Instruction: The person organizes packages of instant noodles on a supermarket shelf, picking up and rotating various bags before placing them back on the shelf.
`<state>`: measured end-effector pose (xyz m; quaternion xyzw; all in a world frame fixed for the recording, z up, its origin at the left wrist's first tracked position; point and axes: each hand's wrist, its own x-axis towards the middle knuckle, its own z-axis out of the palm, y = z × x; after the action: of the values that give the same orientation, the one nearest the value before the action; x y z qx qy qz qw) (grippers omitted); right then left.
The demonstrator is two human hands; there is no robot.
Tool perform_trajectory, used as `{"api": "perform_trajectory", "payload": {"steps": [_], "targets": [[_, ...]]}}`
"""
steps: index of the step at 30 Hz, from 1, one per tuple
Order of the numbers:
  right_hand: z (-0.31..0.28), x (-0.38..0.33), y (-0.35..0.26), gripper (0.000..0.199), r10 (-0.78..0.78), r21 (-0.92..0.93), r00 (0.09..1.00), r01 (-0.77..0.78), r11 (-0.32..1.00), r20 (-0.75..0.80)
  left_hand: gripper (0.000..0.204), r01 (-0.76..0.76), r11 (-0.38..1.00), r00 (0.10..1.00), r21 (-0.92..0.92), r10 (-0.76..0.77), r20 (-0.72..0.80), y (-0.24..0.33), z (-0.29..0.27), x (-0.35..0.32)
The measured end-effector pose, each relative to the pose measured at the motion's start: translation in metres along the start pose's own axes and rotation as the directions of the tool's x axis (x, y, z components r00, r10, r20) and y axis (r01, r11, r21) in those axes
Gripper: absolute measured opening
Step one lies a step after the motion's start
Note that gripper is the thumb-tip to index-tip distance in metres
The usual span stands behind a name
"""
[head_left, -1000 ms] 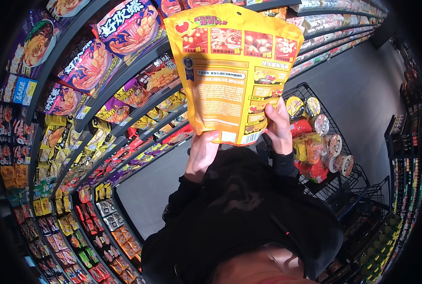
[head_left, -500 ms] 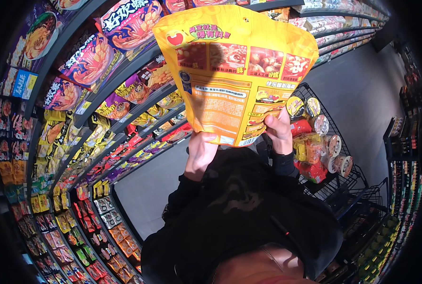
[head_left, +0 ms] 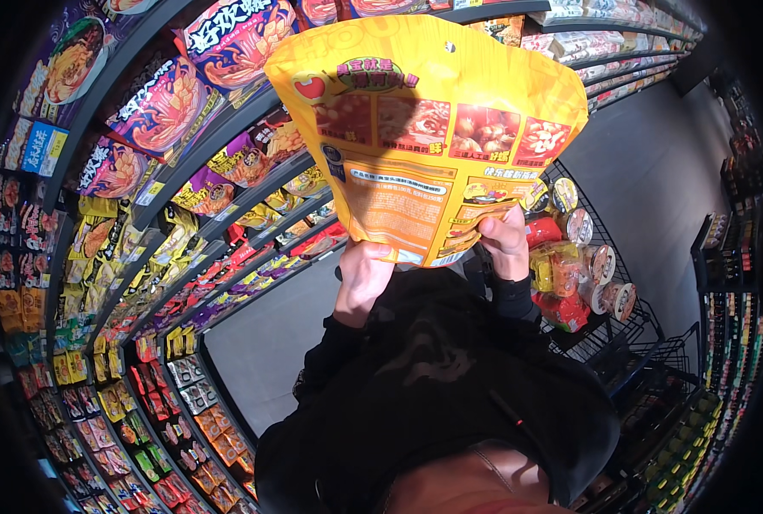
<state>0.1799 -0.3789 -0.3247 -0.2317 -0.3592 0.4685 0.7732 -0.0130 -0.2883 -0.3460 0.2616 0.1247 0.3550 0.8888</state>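
A large yellow noodle packet is held up in front of me, its printed back with food pictures and text panels turned toward me. My left hand grips its lower left corner, thumb on the near face and the other fingers hidden behind. At the lower right edge, my right hand pinches it the same way, the thumb lying over the front. A dark shadow falls across the upper left half of the packet.
Shelves of bagged noodles and snacks curve along the left. Right of me stands a black wire shopping cart holding several instant noodle cups and red and yellow packets. Another shelf runs along the far right.
The packet's top has tipped slightly toward me and spread wider in view. Both hands keep their grip in nearly the same place.
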Motion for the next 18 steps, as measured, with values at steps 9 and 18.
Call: {"api": "perform_trajectory", "payload": {"steps": [9,18], "targets": [[-0.0030,-0.0025,0.0011,0.063,0.020,-0.004,1.000,-0.020,1.000,-0.010,0.063,-0.001,1.000,1.000,-0.018,0.001,0.017,-0.0014,-0.0014,0.0022],[0.0012,0.0003,-0.0011,0.063,0.001,0.009,1.000,-0.001,1.000,-0.003,0.063,0.005,1.000,1.000,-0.030,-0.005,0.020,-0.0008,0.0003,0.0020]]}}
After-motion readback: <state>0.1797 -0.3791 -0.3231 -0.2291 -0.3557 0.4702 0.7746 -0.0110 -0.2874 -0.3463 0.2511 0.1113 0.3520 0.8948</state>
